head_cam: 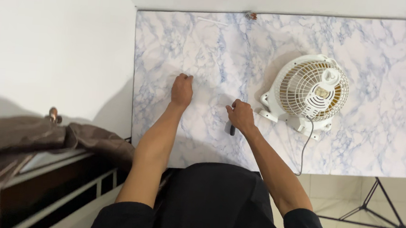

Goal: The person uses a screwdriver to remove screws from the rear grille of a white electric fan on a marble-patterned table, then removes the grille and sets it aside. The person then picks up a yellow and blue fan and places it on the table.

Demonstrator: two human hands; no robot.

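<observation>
Seen from above, looking down past a black shirt at a tabletop covered in white marble pattern with blue veins. Both bare forearms stretched forward over the near half of that surface. Left hand curled into a loose fist, knuckles up, fingertips pressed down against the tabletop; whether anything sits inside the fist, impossible to tell. Right hand just to the right of it and a little nearer the body, fingers clenched around a small dark tool, only the short dark lower end showing below the palm; kind of tool too hidden to tell. Hands near each other but apart, nothing visible between them except bare marble pattern. To the right of the right hand, close by, a small white table fan lying on its back, round grille facing up, yellowish parts showing through the ribs, white base toward the near edge. Thin grey cord running from the fan's base toward the near table edge and down over it. Left of the table, a plain white wall; below it, brown cloth draped over a white metal rail. At lower right, black tripod legs on a pale tiled floor.
</observation>
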